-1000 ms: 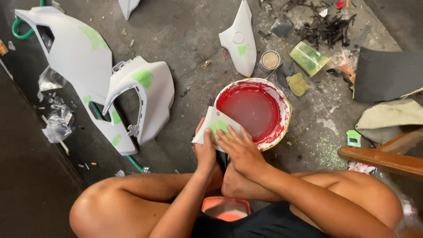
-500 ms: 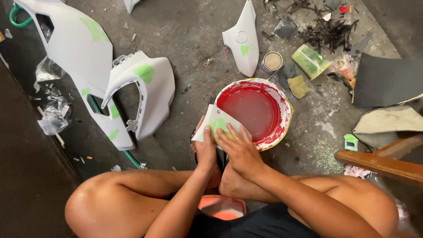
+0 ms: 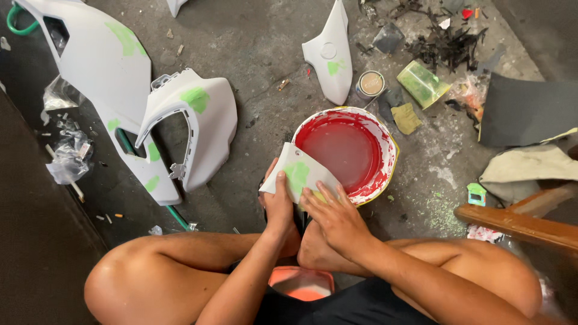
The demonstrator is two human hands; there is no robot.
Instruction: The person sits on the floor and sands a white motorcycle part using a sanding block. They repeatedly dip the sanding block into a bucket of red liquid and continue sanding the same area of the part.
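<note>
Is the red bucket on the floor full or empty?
Not full: the red bucket stands upright, holding shallow cloudy liquid; its red-stained inner wall shows above it.

Left hand: my left hand [image 3: 278, 207] gripped the small white panel [image 3: 296, 174] from beneath, thumb on its edge.
Right hand: my right hand [image 3: 337, 218] lay flat, fingers pressed on the panel's green patch.
Bucket: red-stained bucket [image 3: 385, 141] stood just behind the panel, touching it.
Floor, left: two large white fairings [image 3: 198, 129] with green patches.
Floor, top: narrow white fairing [image 3: 330, 54]; small tin [image 3: 370, 84] beside it.
</note>
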